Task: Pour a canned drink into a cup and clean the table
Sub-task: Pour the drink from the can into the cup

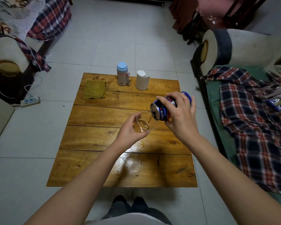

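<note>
Head view: right hand grasps a tilted blue can, amber drink streaming into a clear cup grasped by the left hand above the surface centre. Small puddle just below; cloth near far-left corner.
</note>
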Demonstrator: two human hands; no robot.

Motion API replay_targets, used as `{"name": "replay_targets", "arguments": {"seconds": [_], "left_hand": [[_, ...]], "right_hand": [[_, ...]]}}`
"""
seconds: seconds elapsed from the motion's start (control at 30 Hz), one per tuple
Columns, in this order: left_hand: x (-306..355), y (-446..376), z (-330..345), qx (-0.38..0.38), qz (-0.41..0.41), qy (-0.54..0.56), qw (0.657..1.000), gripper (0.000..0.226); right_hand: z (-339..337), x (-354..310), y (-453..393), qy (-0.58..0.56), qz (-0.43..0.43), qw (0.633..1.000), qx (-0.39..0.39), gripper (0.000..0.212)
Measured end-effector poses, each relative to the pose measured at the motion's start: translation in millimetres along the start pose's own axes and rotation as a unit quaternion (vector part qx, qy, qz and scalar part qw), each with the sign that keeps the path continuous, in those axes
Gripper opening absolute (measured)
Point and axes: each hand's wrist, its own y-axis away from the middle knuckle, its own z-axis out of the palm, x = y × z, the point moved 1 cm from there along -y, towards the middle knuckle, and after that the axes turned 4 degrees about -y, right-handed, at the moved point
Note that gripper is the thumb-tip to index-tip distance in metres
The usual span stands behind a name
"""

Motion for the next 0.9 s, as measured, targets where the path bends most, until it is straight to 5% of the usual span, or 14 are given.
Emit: {"name": "replay_targets", "arguments": {"seconds": [0.9], "left_hand": [[0.5, -3.1, 3.4, -0.001, -0.013, 0.003, 1.000, 0.063]], "right_hand": [[2.8, 0.4, -2.2, 0.012, -0.007, 1.000, -0.005, 0.074]]}}
